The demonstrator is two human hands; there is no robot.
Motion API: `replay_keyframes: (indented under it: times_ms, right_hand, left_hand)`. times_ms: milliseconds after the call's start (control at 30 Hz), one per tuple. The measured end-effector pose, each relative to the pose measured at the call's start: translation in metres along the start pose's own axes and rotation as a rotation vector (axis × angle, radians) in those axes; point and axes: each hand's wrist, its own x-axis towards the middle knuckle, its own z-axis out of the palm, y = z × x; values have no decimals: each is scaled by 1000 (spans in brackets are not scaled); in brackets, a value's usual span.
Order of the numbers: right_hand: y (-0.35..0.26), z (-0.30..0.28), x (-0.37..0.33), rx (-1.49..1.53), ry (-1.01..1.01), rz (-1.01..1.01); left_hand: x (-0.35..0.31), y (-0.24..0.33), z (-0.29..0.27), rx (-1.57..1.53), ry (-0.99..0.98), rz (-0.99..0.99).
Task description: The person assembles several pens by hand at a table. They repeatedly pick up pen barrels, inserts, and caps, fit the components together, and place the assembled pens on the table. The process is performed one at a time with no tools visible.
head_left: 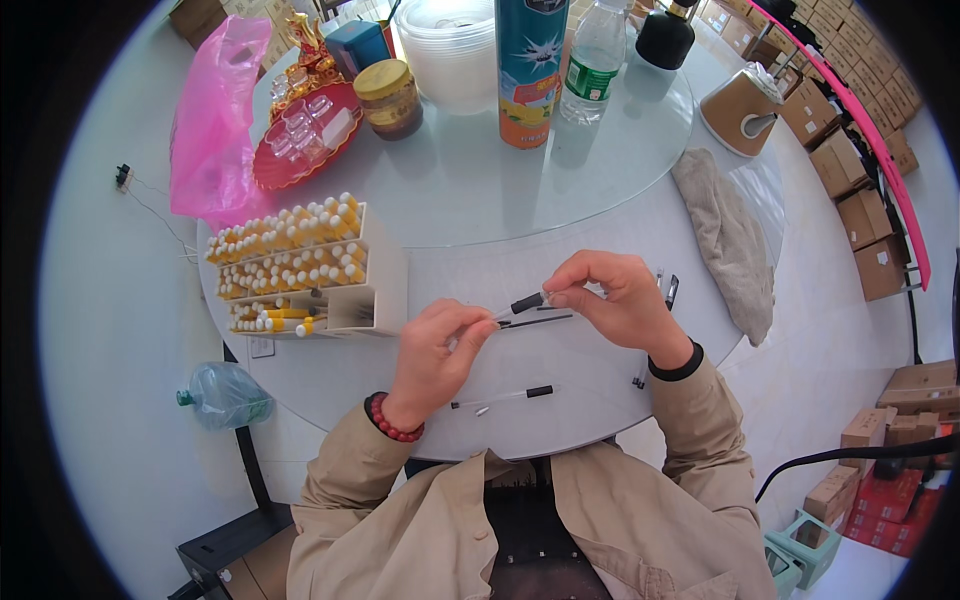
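Observation:
Between my two hands is a clear pen barrel with a black grip [526,303]. My left hand [438,352] is closed, its thumb and forefinger pinching the clear end. The thumb and fingers of my right hand [622,302] pinch the other end, beside the black grip; the small piece at these fingertips is hard to make out. Just below the barrel, a thin dark pen refill [540,321] lies on the white table. Nearer to me rests another clear pen with a black grip [505,397], with a small clear piece [483,410] next to it.
Left of my hands stands a white divided holder [385,285] with several yellow, white-tipped sticks. Black pen parts [672,291] lie by my right wrist. A glass turntable [440,215] carries a spray can [527,80], water bottle [592,75] and jar [389,105]. A grey cloth [725,240] lies right.

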Motion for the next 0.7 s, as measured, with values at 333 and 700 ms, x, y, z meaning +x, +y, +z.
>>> replay_keyframes:
  times_ms: [333, 700]
  right_hand:
    - [-2, 4, -2, 53, 45, 70]
    - [-2, 3, 0, 21, 32, 2]
  left_hand:
    - [-2, 4, 2, -98, 59, -40]
    - [-1, -5, -1, -91, 13, -41]
